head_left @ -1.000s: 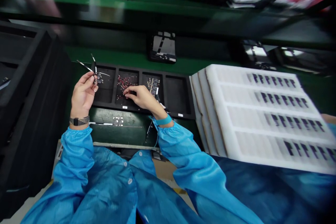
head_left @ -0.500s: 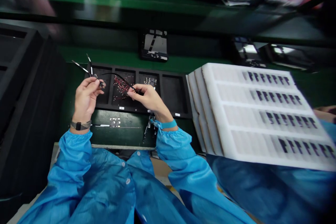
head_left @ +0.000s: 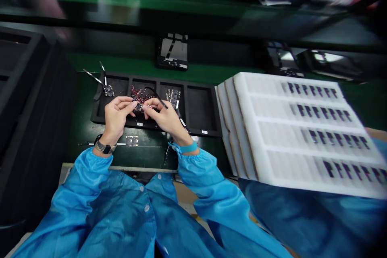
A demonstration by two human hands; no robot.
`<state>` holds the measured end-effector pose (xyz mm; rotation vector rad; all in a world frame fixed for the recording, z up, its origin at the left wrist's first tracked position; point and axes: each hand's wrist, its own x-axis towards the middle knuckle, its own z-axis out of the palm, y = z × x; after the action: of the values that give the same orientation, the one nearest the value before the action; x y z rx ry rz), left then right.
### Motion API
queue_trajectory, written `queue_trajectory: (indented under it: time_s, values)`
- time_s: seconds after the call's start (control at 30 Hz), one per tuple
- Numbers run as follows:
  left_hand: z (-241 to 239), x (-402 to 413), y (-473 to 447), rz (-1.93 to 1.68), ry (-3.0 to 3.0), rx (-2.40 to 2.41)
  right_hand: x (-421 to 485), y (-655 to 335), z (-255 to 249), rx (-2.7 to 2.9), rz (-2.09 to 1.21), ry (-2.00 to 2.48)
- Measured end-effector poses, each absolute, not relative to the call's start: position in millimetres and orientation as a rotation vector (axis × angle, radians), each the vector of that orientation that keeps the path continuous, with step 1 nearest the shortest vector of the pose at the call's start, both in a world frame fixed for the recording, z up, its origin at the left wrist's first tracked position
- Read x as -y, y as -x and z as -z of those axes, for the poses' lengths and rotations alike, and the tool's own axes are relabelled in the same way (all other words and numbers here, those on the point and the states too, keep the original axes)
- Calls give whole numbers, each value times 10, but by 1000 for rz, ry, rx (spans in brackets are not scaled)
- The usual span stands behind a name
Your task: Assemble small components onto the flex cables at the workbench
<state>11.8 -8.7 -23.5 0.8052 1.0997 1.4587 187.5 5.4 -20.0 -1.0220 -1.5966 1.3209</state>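
My left hand (head_left: 116, 117) is closed in a pinch on a small circuit board (head_left: 138, 107), over the front of the black compartment tray (head_left: 130, 121). Close beside it, my right hand (head_left: 165, 117) has its fingers closed on a thin black cable (head_left: 155, 92), which arches up from them. Both sets of fingertips meet near the board; the exact contact is partly hidden. Behind them lie small parts with red wires (head_left: 139, 94) in one compartment. Several small circuit boards (head_left: 173, 96) lie in the compartment to the right, partly behind my right hand.
A board with white-tipped leads (head_left: 109, 90) rests at the tray's left end; another board (head_left: 132, 141) lies in front. White foam trays (head_left: 250, 129) holding dark pieces stand right. Black foam trays (head_left: 57, 100) are stacked left. A dark device (head_left: 173, 51) sits behind. A co-worker's sleeve (head_left: 381, 149) shows right.
My left hand has moved right, from the tray's left end to its middle, carrying the small board. My right hand has shifted slightly left, and the two hands now meet.
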Motion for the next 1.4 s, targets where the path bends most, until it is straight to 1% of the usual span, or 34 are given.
queue_trajectory:
  time_s: [0.5, 0.77, 1.03, 1.13, 1.23, 1.3, 1.4]
  values:
    - [258, 135, -183, -1556, -915, -1222, -10, -1773, 281, 1537, -1213, 1117]
    - [266, 78, -94, -1368, -769, -1094, -46, -1886, 222, 1519, -1425, 1017]
    - [264, 93, -132, -1383, -784, -1118, -49, -1873, 243, 1520, -1413, 1035]
    - [129, 114, -134, -1473, -882, -1198, -70, -1888, 245, 1444, -1382, 1099]
    - [-139, 23, -95, -1634, -1041, -1264, -127, -2004, 202, 1265, -1389, 1113]
    - [-329, -196, -69, -1702, -1139, -1219, -168, -2118, 151, 1188, -1408, 1066]
    - [-491, -808, -122, -1700, -1309, -1096, -210, -2258, 88, 1135, -1497, 977]
